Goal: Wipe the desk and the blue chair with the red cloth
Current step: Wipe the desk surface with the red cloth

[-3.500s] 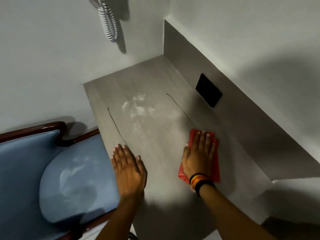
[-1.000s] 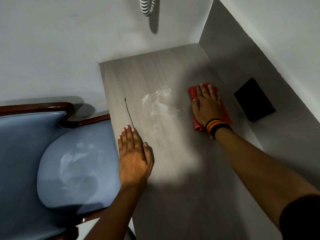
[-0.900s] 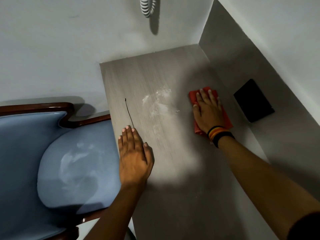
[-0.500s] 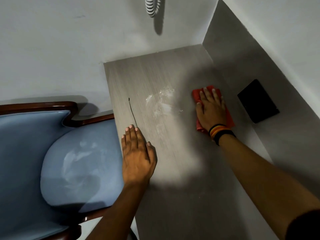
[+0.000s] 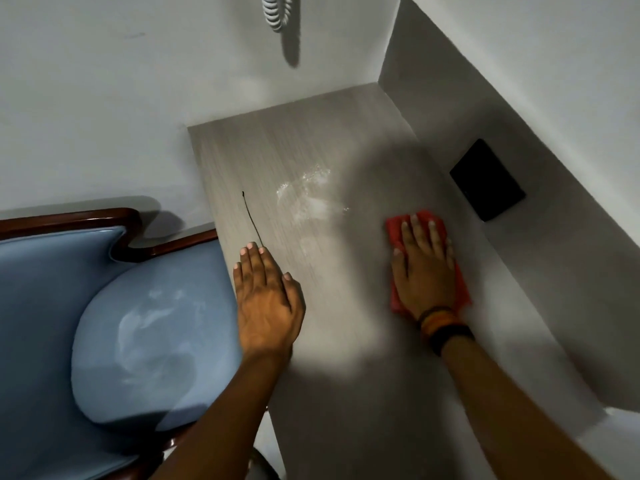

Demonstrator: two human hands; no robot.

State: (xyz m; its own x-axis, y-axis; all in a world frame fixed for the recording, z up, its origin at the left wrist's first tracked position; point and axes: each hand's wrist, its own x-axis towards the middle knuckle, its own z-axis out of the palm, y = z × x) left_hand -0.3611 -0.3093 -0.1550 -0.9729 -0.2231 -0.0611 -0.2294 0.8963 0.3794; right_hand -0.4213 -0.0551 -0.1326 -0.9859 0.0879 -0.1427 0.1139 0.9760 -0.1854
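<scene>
The grey wood-grain desk runs away from me into a wall corner. My right hand lies flat on the red cloth and presses it onto the desk's right side; only the cloth's edges show around the palm. My left hand rests flat, fingers together, on the desk's left edge and holds nothing. A whitish smear and a thin dark line mark the desk between the hands. The blue chair with dark wood trim stands to the left, with pale smudges on its seat.
A black plate is set in the grey back panel right of the cloth. A coiled white cord hangs on the far wall. White walls close the desk at the far end and right.
My right hand has slid the red cloth along the desk's right side, first away from me, then back toward me in the last second. My left hand has stayed on the desk's left edge.
</scene>
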